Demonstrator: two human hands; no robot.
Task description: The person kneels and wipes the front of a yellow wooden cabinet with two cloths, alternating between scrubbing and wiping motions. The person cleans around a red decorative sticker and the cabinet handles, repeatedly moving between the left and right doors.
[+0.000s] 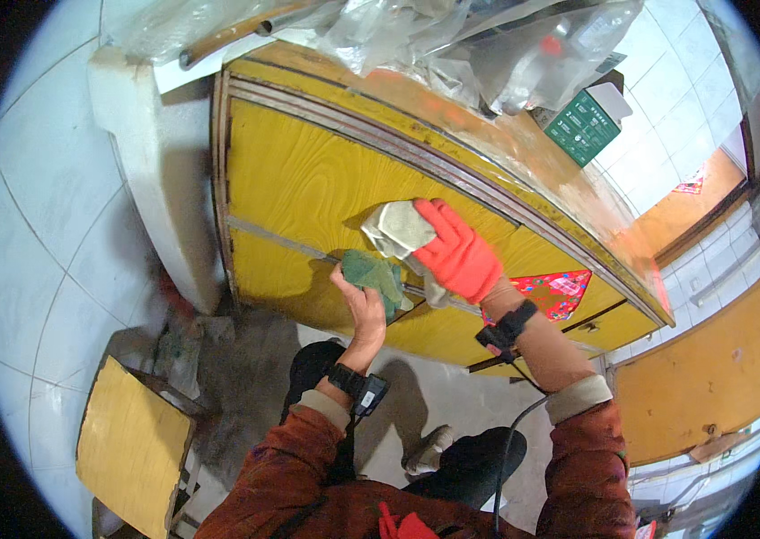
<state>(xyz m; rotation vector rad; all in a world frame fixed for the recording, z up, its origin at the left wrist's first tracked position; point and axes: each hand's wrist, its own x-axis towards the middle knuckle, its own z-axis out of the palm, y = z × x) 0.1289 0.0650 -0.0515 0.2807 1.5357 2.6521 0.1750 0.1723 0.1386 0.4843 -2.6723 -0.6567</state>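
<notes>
Green scouring pad (pixel 378 275) is gripped in the bare left hand (pixel 364 310) against the yellow cabinet front (pixel 308 180); a grey rag (pixel 401 230) is pressed just beside it by the red-gloved right hand (pixel 459 256). Plastic bags (pixel 452 45) and a green box (pixel 588 121) are piled on top, with a yellow stool (pixel 133 445) on the floor at left.

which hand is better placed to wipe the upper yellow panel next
Probably the right: the orange-gloved right hand presses a pale grey cloth on the upper yellow wooden panel; the bare left hand sits lower.

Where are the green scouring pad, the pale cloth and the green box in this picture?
green scouring pad (pixel 378 275): head view, on its middle, above the left hand's fingers.
pale cloth (pixel 398 228): head view, on its bunched upper part.
green box (pixel 583 126): head view, on its green front face.
</notes>
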